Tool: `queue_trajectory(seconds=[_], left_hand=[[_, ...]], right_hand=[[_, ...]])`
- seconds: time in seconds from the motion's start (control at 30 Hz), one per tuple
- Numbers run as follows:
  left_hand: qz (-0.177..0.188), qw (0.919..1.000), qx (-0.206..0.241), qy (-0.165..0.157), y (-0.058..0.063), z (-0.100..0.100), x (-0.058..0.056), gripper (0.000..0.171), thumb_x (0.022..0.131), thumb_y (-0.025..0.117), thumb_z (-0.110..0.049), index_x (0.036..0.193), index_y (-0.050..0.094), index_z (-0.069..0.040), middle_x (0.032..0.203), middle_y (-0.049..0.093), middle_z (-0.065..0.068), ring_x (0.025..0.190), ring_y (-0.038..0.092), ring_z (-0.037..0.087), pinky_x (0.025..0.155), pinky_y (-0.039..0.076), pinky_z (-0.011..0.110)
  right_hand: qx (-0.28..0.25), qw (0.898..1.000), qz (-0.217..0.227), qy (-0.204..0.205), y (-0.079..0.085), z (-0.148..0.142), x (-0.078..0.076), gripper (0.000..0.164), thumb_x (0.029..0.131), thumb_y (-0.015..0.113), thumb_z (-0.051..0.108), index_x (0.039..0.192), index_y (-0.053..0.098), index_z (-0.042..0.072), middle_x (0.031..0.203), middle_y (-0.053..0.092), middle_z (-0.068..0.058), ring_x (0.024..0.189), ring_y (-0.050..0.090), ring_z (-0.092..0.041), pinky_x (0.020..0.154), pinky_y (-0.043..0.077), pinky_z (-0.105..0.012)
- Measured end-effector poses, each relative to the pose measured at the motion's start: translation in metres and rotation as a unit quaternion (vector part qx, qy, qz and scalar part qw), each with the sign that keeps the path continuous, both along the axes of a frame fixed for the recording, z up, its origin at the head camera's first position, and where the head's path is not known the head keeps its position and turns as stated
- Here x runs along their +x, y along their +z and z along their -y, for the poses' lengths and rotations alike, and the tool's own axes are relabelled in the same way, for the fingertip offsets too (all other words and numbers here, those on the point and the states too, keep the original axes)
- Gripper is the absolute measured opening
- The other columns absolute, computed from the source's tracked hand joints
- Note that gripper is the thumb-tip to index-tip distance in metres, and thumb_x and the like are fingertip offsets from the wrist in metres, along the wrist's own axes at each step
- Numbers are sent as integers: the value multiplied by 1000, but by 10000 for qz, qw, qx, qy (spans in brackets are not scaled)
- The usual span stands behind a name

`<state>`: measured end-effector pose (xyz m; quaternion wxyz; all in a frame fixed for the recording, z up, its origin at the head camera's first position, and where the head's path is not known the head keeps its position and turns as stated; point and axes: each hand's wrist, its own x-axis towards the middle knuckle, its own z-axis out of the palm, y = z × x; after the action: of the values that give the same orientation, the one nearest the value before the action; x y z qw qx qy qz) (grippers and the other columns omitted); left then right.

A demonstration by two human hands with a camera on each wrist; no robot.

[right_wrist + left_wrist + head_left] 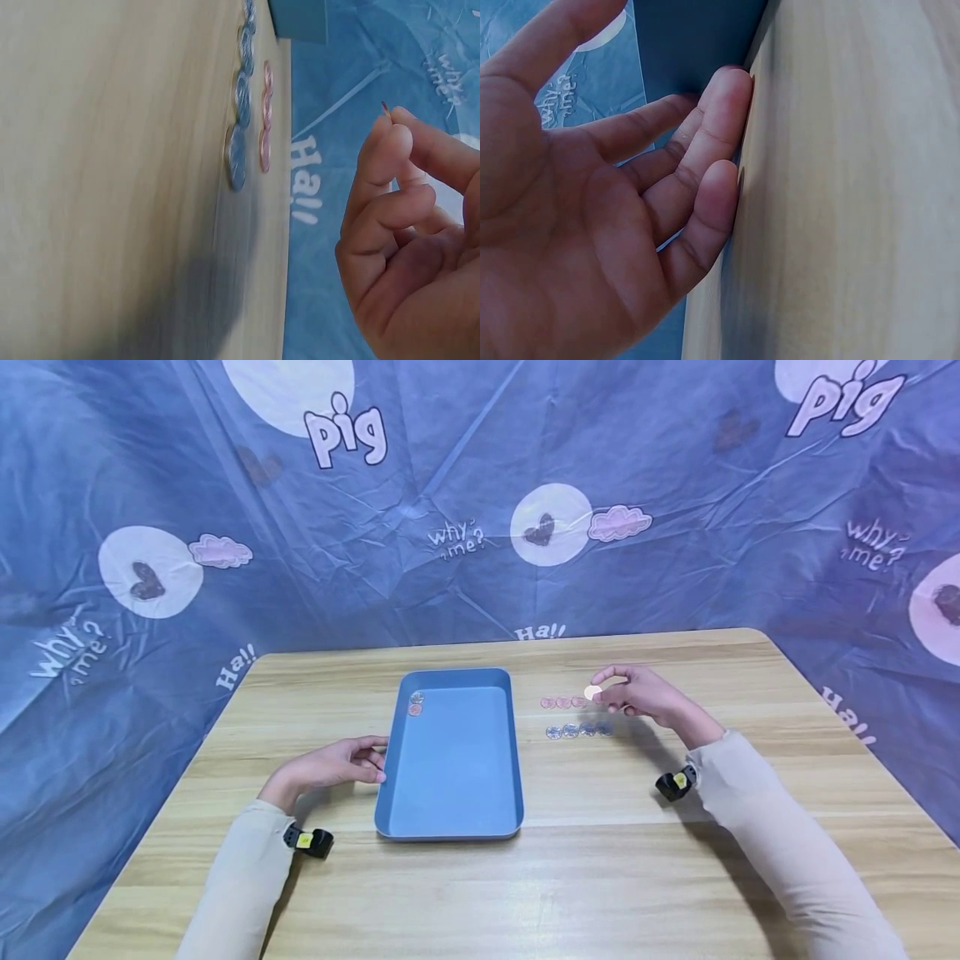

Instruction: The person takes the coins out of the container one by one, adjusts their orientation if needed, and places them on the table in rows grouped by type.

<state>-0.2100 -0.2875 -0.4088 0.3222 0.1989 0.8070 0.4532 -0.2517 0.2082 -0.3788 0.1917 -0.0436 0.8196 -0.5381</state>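
My right hand (637,695) is raised over the table's right side and pinches a small round disc (592,692) between thumb and fingertips. The disc looks pale from above; the right wrist view shows only its thin reddish edge. Under it lies a row of pink discs (564,702), with a row of blue-silver discs (571,731) nearer me. My left hand (333,766) is at the left side of a blue rectangular tray (457,768), its fingers loosely bent and the fingertips near the tray's base. Inside the tray's far left corner lie a silver disc (417,698) and a pink disc (415,710).
The wooden table (450,902) carries the tray and the discs. A blue printed cloth (465,585) hangs behind and at the sides. Black wrist cameras (677,782) are strapped to both forearms, close above the tabletop.
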Motion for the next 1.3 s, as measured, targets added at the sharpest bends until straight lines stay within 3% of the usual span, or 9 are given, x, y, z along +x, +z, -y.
queue_trajectory(seconds=[0.3, 0.5, 0.67, 1.0, 1.3], left_hand=[[-9, 10000, -1, 25, -1, 0, -1, 79, 91, 67, -17, 147, 20, 13, 109, 58, 12, 94, 57, 11, 84, 47, 17], [-5, 10000, -23, 12, -2, 0, -2, 78, 91, 66, -17, 148, 20, 12, 109, 58, 12, 95, 57, 12, 85, 47, 17], [-17, 10000, -36, 5, -1, 0, -2, 78, 91, 66, -17, 147, 21, 12, 109, 58, 13, 95, 57, 12, 84, 47, 17], [25, 10000, -33, 39, -1, 1, -1, 78, 91, 67, -17, 147, 21, 12, 108, 58, 11, 94, 57, 11, 84, 47, 17], [38, 10000, -42, 54, -1, 1, -2, 79, 91, 67, -17, 147, 21, 12, 108, 57, 11, 94, 57, 12, 84, 47, 17]], right_hand=[[885, 9960, -129, 28, -9, -6, -16, 40, 89, 64, 12, 125, 52, -1, 82, 69, -3, 57, 53, -5, 47, 35, -19], [1036, 9945, -82, 101, -11, -3, -23, 37, 89, 63, 8, 122, 52, -5, 67, 61, 2, 48, 42, -3, 44, 32, -20], [1342, 9908, -131, 139, -21, -3, -31, 32, 90, 66, 13, 115, 56, -4, 66, 57, 5, 52, 44, -4, 46, 33, -20], [1525, 9880, -242, 81, -27, 3, -35, 26, 88, 64, 5, 110, 58, -8, 69, 57, 3, 58, 50, -7, 53, 41, -20], [2070, 9759, -666, 197, -24, 6, -32, 24, 88, 65, 6, 108, 62, -7, 72, 59, -2, 59, 53, -10, 57, 47, -23]])
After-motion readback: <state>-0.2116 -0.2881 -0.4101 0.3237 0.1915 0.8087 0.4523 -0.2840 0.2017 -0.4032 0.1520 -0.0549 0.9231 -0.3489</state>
